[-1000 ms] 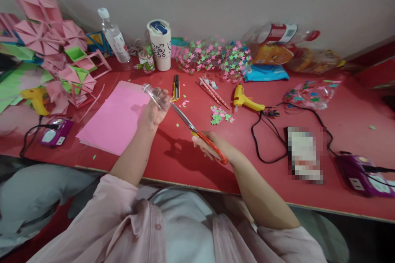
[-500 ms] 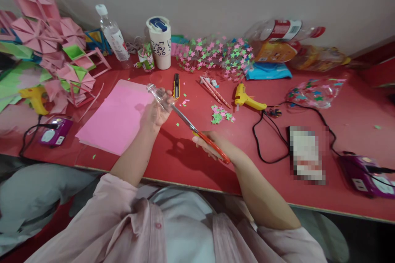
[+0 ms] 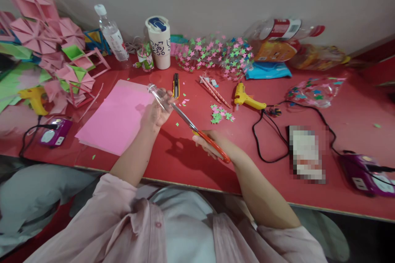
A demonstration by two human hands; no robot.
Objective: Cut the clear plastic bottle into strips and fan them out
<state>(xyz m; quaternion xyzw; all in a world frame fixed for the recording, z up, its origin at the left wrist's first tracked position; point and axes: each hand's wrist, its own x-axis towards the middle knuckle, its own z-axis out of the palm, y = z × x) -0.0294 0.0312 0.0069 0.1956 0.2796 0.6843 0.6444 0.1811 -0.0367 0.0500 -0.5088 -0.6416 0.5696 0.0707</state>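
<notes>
My left hand (image 3: 162, 112) is closed round a clear plastic bottle top (image 3: 156, 93), its narrow neck pointing up and left. In my right hand (image 3: 212, 143) is a pair of scissors (image 3: 212, 145) with red-orange handles. The long metal blades reach up and left to the bottle top's lower edge, close by my left fingers. Whether the blades are parted is hard to make out. Below my left hand lies a stack of pink paper (image 3: 117, 115). A yellow and black utility knife (image 3: 176, 86) rests just beyond it.
Paper stars (image 3: 220, 114) and striped pencil-like sticks (image 3: 214, 90) lie mid-table. A yellow glue gun (image 3: 248, 98) trails a black cord to the right. Along the wall stand a water bottle (image 3: 114, 38), a white tumbler (image 3: 159, 43) and star-covered plastic (image 3: 212, 55). Pink paper models (image 3: 46, 32) crowd the left.
Hardly anything differs. Both hands keep almost the same pose, with the scissors still at the bottle top; the whole view has shifted very slightly.
</notes>
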